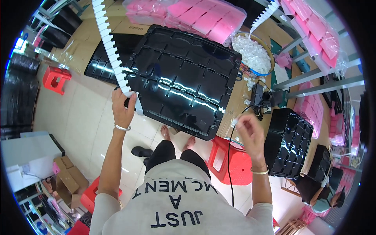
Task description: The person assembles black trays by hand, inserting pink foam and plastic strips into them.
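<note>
At the near left corner of the black tray, left hand (122,106): raised, fingers closed round the lower end of a white toothed strip (111,46), thumb on one side, fingers on the other. Strip: long, narrow, notched along one edge, running from the grip up and away over the workbench to the top of the view. Silver bangle on the left wrist

Right hand (249,131): raised near the right edge of the same tray, fingers curled together, pinching a small white piece (234,122) at the fingertips; piece too small to tell its shape. Gold bangle on the right wrist

Black moulded tray (184,78): large, glossy, divided into many rectangular pockets, lying on the cardboard-covered workbench (88,43) between the two hands, its near corner overhanging the bench edge. Second black tray partly under it on the left

Round basket of small white pieces (255,55): beyond the right hand, just past the tray's far right corner; loose white pieces scattered beside it

Bags of pink sheets (188,13): at the far edge of the bench; more on the metal rack (313,78) to the right

Stack of black trays (288,143): right of the right hand, near it

Red plastic stool (231,160): on the tiled floor below the right hand; another red stool (56,79) far left

Black cable (230,156): hanging down from the bench past the stool
</note>
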A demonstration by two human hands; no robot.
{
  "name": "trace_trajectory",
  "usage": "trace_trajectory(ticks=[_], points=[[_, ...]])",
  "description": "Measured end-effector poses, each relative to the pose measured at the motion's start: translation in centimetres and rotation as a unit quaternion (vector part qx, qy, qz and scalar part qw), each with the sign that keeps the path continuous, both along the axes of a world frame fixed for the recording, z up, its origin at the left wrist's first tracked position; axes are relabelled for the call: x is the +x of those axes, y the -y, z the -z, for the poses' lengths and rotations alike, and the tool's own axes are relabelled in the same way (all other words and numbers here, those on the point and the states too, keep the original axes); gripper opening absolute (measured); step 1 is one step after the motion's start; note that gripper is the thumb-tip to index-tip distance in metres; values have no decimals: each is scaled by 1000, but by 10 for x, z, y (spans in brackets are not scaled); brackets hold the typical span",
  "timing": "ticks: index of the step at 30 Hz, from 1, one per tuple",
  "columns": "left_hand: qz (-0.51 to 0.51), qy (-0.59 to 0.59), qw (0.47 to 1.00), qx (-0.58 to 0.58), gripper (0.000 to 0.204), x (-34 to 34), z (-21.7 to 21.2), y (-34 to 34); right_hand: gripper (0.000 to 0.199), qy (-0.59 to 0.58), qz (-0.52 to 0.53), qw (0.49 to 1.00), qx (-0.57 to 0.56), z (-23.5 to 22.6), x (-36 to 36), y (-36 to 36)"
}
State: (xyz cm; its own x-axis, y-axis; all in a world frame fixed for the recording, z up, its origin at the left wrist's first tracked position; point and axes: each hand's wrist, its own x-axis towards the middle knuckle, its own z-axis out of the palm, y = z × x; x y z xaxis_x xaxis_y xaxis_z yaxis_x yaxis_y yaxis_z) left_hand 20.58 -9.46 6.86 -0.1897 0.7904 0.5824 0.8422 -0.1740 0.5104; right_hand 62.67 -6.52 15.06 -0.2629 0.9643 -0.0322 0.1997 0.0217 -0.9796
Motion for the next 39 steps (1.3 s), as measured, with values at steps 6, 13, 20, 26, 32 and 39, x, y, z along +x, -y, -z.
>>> trace_trajectory(ticks=[6,13,20,26,32,39], points=[[-25,-8,1000,6,11,5,0,-2,10,29,143,986,87,69,55,-116],[-20,-31,999,19,11,3,-4,0,10,155,184,940,242,108,65,-236],[-21,-5,1000,12,14,12,-3,-10,28,297,217,859,357,155,89,-301],[-43,-17,999,3,17,8,7,-9,23,259,103,857,434,139,67,-260],[-55,-35,998,8,18,5,4,-4,17,203,73,938,272,116,59,-198],[-75,-27,997,4,18,7,7,-10,15,199,36,943,265,121,75,-175]])
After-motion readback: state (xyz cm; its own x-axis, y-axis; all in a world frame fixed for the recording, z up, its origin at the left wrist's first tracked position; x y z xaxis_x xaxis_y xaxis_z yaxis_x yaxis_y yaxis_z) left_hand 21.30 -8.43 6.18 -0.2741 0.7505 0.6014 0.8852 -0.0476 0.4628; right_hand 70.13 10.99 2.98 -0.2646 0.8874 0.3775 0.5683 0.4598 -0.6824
